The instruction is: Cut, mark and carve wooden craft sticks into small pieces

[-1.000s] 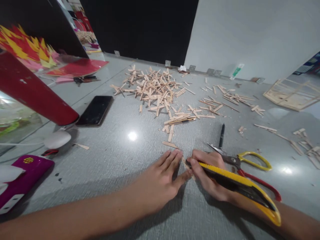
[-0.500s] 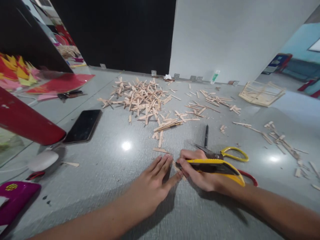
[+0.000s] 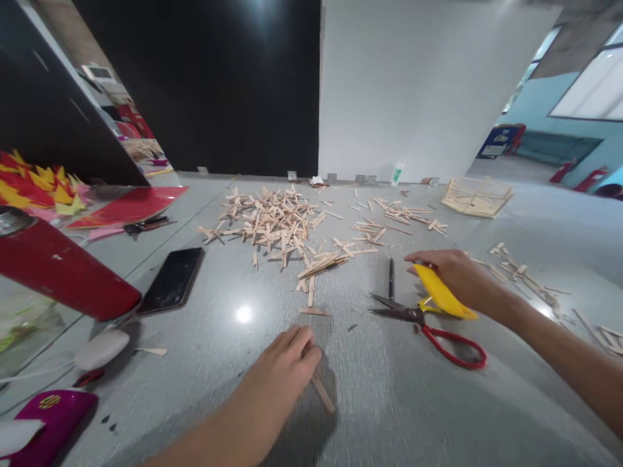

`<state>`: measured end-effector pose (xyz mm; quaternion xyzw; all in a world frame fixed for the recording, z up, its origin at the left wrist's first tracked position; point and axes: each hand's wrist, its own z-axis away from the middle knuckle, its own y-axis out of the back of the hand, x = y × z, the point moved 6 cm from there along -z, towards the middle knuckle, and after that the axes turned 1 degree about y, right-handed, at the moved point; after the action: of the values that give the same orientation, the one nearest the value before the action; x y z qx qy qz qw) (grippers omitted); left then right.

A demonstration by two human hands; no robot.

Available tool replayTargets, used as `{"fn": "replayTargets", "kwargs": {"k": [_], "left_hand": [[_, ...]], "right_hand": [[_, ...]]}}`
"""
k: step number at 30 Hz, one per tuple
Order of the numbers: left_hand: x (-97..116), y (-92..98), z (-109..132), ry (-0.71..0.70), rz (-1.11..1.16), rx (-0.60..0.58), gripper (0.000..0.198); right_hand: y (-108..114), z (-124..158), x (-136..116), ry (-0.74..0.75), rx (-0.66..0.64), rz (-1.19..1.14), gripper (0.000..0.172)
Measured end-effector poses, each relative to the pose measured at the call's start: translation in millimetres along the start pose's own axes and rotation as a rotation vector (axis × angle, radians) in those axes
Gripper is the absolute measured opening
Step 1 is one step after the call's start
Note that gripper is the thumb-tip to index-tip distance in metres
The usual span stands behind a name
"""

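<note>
My left hand is closed on a wooden craft stick, whose lower end sticks out toward me over the tabletop. My right hand is off to the right, its fingers around a yellow utility knife that is tilted on its side. Beneath the knife lie scissors with dark blades, spread apart and pointing left; their red handle loop shows, and the knife covers much of the yellow one. A black pen lies just left of my right hand. Another stick piece rests beyond my left hand.
A heap of cut craft sticks spreads across the back, with more pieces at right. A stick-built frame stands at the back right. At left are a phone, a red bottle and a purple object.
My right hand has moved away to the right with the utility knife, over the scissors. My left hand has drawn slightly nearer and gone from lying flat to gripping the stick. The view has tilted up.
</note>
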<state>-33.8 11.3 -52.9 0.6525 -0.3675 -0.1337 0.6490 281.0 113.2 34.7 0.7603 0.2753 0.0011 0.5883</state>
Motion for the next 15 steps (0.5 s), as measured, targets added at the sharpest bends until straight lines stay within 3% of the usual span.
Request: {"fn": "replayTargets", "kwargs": {"k": [4,7,10,13,15], "left_hand": [[-12.4,1.6,1.1,-0.005,0.264,-0.039,0.017],[-17.4,13.1,2.1,0.032,0.311,-0.027,0.016],[-18.0,31.3,1.5,0.149,0.358,0.011,0.019],[-16.0,40.7,0.6,0.379,0.747,-0.037,0.018],[-12.0,46.0,-0.3,0.467,0.982,0.002,0.019]], "right_hand": [[0.6,17.8,67.4,-0.123,-0.049,0.206,0.022],[2.1,34.2,95.6,-0.190,-0.040,0.315,0.022],[5.1,47.4,95.2,-0.181,-0.002,0.369,0.034],[1.6,57.5,73.2,-0.099,0.023,0.373,0.045],[-6.3,63.1,55.1,-0.030,0.021,0.354,0.043]]}}
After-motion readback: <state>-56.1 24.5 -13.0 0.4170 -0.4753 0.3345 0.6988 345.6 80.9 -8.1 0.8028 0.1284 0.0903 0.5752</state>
